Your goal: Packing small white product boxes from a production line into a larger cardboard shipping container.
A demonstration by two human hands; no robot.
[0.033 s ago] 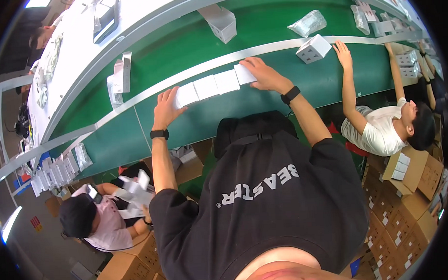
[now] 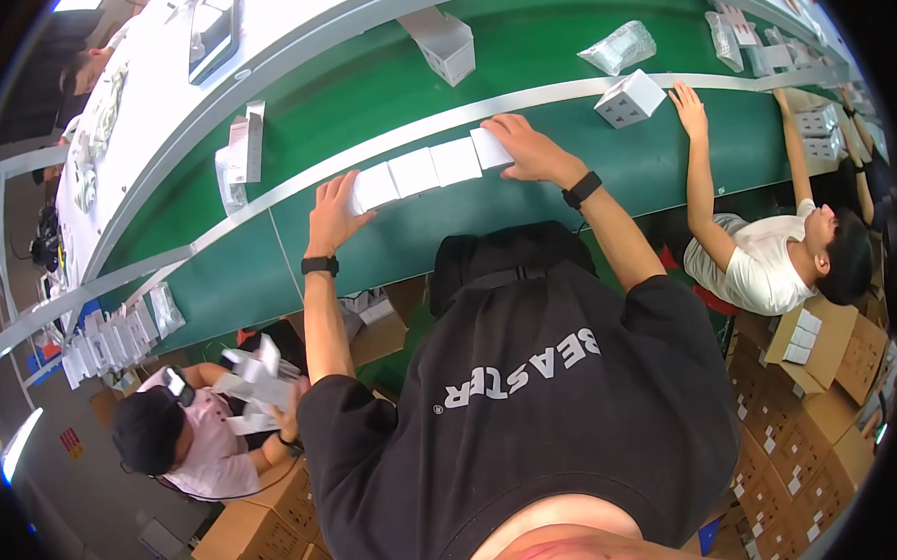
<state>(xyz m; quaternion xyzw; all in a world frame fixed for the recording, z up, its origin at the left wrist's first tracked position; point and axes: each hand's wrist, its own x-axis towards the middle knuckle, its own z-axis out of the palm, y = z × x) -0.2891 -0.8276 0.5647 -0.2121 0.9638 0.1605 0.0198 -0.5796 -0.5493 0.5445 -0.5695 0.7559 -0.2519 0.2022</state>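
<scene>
A row of several small white boxes (image 2: 414,173) lies side by side on the green work surface in front of me. My left hand (image 2: 334,217) is closed round the left end of this row, thumb on the near side and fingers on the far side. At the opposite end, my right hand (image 2: 531,150) grips the rightmost white box (image 2: 490,149) in the same way. The boxes between my hands sit close together, with their tops up. Part of each end box is hidden under my fingers.
A larger white carton (image 2: 630,99) stands to the right, near a co-worker's hand (image 2: 689,109). Beyond the pale rail (image 2: 382,138) are an open white box (image 2: 447,52) and a bubble-wrap pouch (image 2: 619,47). At lower left another person handles white folded cardboard (image 2: 258,378).
My hands and the row of boxes stay in place. The person at lower left has shifted slightly, and the white cardboard in their hands has turned and moved left.
</scene>
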